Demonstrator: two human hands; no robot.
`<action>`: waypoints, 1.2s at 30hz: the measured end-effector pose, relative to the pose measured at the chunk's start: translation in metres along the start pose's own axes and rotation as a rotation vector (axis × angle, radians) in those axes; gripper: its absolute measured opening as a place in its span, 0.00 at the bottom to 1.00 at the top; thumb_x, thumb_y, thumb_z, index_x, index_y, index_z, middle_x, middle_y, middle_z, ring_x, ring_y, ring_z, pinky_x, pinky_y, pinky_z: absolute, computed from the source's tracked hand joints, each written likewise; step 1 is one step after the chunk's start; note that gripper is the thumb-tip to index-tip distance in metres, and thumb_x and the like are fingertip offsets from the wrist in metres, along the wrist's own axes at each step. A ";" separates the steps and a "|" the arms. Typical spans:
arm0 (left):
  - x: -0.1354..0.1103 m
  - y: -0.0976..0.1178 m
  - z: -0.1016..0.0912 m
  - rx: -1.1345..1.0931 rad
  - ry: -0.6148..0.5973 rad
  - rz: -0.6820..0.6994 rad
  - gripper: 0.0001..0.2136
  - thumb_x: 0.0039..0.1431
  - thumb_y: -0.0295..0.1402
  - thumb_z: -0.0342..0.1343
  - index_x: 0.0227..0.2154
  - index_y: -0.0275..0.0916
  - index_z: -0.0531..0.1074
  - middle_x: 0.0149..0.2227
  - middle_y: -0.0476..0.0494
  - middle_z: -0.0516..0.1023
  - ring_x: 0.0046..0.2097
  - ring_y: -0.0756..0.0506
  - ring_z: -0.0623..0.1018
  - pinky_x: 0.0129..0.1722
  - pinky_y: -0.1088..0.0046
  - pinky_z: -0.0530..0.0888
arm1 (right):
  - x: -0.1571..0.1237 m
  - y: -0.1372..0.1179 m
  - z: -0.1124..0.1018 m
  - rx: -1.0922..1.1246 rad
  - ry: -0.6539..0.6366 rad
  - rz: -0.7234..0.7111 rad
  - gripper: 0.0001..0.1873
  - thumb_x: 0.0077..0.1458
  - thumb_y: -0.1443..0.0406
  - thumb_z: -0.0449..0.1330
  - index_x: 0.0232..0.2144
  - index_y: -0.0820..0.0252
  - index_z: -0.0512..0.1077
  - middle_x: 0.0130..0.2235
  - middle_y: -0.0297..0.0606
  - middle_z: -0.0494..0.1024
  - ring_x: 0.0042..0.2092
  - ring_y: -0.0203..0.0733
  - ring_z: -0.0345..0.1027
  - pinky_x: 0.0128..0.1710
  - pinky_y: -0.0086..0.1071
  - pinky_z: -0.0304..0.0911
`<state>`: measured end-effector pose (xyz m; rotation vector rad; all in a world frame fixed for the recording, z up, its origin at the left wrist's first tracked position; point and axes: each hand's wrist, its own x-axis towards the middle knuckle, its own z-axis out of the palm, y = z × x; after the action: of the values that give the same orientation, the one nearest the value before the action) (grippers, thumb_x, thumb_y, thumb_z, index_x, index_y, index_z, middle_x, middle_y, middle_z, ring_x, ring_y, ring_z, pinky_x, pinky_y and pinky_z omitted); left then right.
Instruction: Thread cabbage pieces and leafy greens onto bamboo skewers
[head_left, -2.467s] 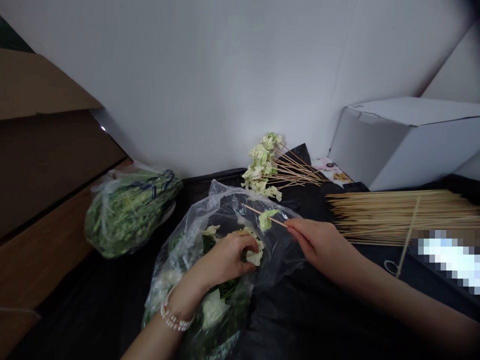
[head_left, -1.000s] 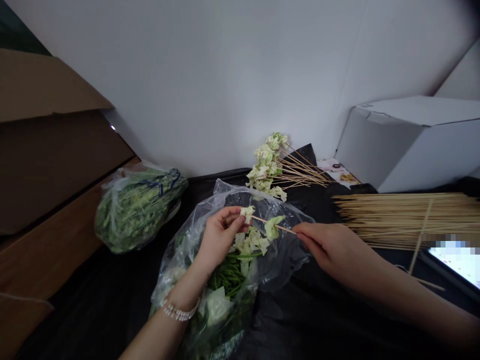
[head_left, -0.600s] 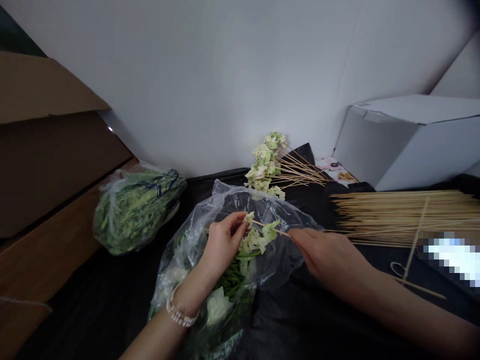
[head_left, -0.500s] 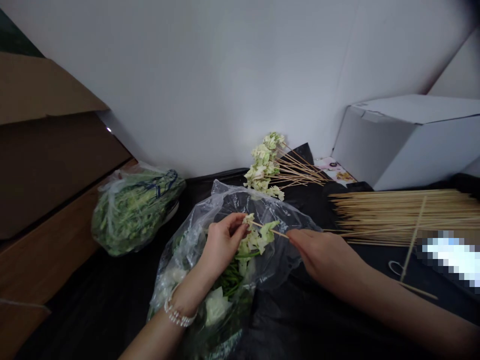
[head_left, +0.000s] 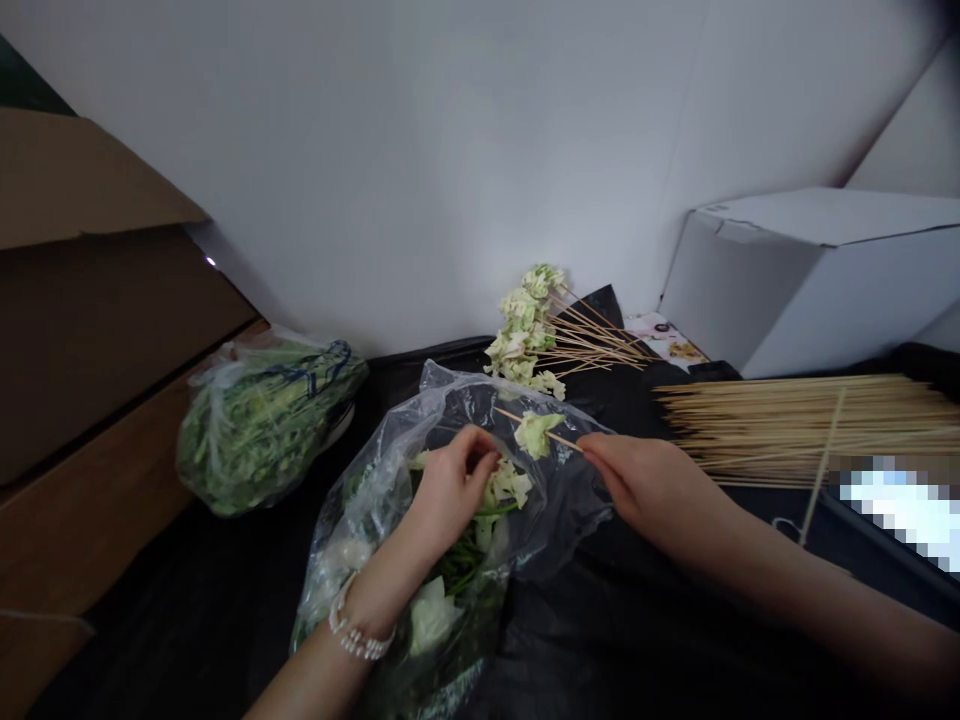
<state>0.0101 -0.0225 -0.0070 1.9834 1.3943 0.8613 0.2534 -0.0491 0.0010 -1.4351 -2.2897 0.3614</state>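
My right hand (head_left: pixel 637 490) pinches a thin bamboo skewer (head_left: pixel 568 443), which points up and left. One pale green cabbage leaf piece (head_left: pixel 535 434) is threaded on it, and the tip beyond is bare. Below and left of that tip, my left hand (head_left: pixel 454 490) has its fingers curled and thumb against them; what they hold, if anything, is hidden. It is over an open clear plastic bag (head_left: pixel 375 440) of greens. Loose cabbage pieces (head_left: pixel 510 484) lie on green stems inside the bag, close to the left fingertips.
Finished cabbage skewers (head_left: pixel 525 325) lie in a heap by the wall. A thick bundle of bare skewers (head_left: pixel 810 425) lies at right, near a lit, pixelated screen (head_left: pixel 900 510). At left are another bag of greens (head_left: pixel 262 430) and a cardboard box (head_left: pixel 97 330); a white box (head_left: pixel 810 270) stands back right.
My left hand has come off the skewer's tip and dropped slightly. The skewer tip now shows bare, with the leaf piece farther down it and raised a little above the bag.
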 end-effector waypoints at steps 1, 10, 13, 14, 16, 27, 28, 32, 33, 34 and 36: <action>0.000 -0.002 0.000 0.116 -0.045 0.046 0.01 0.59 0.30 0.55 0.33 0.40 0.72 0.32 0.45 0.80 0.36 0.43 0.79 0.40 0.66 0.74 | 0.000 0.001 -0.001 -0.002 0.015 -0.007 0.14 0.63 0.70 0.47 0.36 0.59 0.73 0.38 0.42 0.80 0.41 0.44 0.74 0.41 0.33 0.63; -0.002 -0.004 0.006 0.589 -0.347 0.063 0.19 0.50 0.23 0.57 0.46 0.39 0.76 0.41 0.40 0.80 0.44 0.39 0.77 0.44 0.65 0.70 | -0.001 0.000 -0.001 -0.001 -0.004 -0.008 0.15 0.65 0.68 0.46 0.37 0.60 0.73 0.35 0.41 0.79 0.37 0.45 0.74 0.37 0.34 0.62; -0.002 -0.003 0.005 0.595 -0.304 0.032 0.11 0.57 0.26 0.53 0.40 0.39 0.77 0.39 0.40 0.81 0.42 0.40 0.78 0.43 0.66 0.70 | -0.001 0.001 -0.001 0.024 0.021 -0.027 0.15 0.64 0.68 0.46 0.35 0.59 0.73 0.36 0.42 0.80 0.39 0.45 0.74 0.40 0.35 0.62; -0.001 -0.003 0.004 0.573 -0.276 0.026 0.09 0.59 0.27 0.53 0.38 0.39 0.77 0.38 0.40 0.81 0.42 0.40 0.78 0.43 0.66 0.69 | -0.001 0.001 0.000 0.035 0.030 -0.035 0.15 0.64 0.68 0.46 0.34 0.59 0.72 0.37 0.43 0.80 0.40 0.46 0.74 0.41 0.36 0.62; -0.001 -0.003 0.002 0.504 -0.217 0.006 0.07 0.59 0.28 0.53 0.35 0.39 0.76 0.38 0.42 0.81 0.41 0.42 0.78 0.42 0.67 0.69 | -0.002 0.002 -0.001 0.056 0.038 -0.046 0.15 0.65 0.67 0.46 0.33 0.59 0.72 0.37 0.43 0.80 0.40 0.47 0.74 0.41 0.36 0.62; 0.009 -0.005 -0.005 -0.412 0.080 -0.245 0.11 0.47 0.34 0.63 0.33 0.38 0.71 0.28 0.50 0.76 0.31 0.47 0.78 0.34 0.70 0.76 | -0.004 -0.005 -0.012 0.196 0.007 -0.055 0.16 0.66 0.63 0.46 0.37 0.57 0.74 0.30 0.34 0.77 0.31 0.39 0.69 0.32 0.32 0.57; 0.009 -0.005 -0.005 -0.496 0.096 -0.270 0.14 0.46 0.34 0.64 0.37 0.37 0.72 0.29 0.50 0.77 0.31 0.48 0.78 0.36 0.69 0.77 | -0.004 -0.005 -0.013 0.201 -0.001 -0.053 0.17 0.66 0.63 0.46 0.36 0.57 0.74 0.30 0.34 0.76 0.31 0.38 0.69 0.32 0.32 0.56; 0.010 -0.003 -0.008 -0.637 0.122 -0.319 0.17 0.46 0.36 0.67 0.39 0.34 0.76 0.34 0.45 0.81 0.35 0.47 0.81 0.42 0.69 0.78 | -0.004 -0.007 -0.013 0.203 -0.045 -0.032 0.17 0.66 0.63 0.46 0.35 0.57 0.74 0.30 0.34 0.76 0.31 0.39 0.69 0.32 0.32 0.56; 0.010 -0.003 -0.008 -0.650 0.122 -0.318 0.16 0.46 0.37 0.67 0.37 0.34 0.76 0.34 0.43 0.82 0.37 0.47 0.81 0.44 0.69 0.77 | -0.004 -0.007 -0.012 0.200 -0.055 -0.028 0.17 0.66 0.63 0.46 0.35 0.57 0.74 0.30 0.34 0.76 0.31 0.39 0.69 0.33 0.33 0.57; 0.010 -0.003 -0.009 -0.661 0.122 -0.315 0.16 0.46 0.38 0.67 0.37 0.34 0.76 0.35 0.43 0.82 0.37 0.46 0.81 0.44 0.70 0.77 | -0.004 -0.007 -0.012 0.196 -0.065 -0.025 0.17 0.66 0.63 0.46 0.36 0.57 0.74 0.30 0.35 0.77 0.32 0.40 0.70 0.33 0.33 0.57; 0.011 -0.004 -0.009 -0.688 0.129 -0.310 0.17 0.46 0.39 0.68 0.36 0.34 0.75 0.34 0.42 0.83 0.37 0.46 0.82 0.43 0.70 0.78 | -0.004 -0.008 -0.011 0.191 -0.081 -0.021 0.17 0.65 0.63 0.46 0.36 0.58 0.75 0.31 0.36 0.77 0.32 0.40 0.70 0.34 0.33 0.58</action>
<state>0.0035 -0.0104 -0.0018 1.1802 1.2068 1.1414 0.2542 -0.0562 0.0131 -1.3221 -2.2619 0.6244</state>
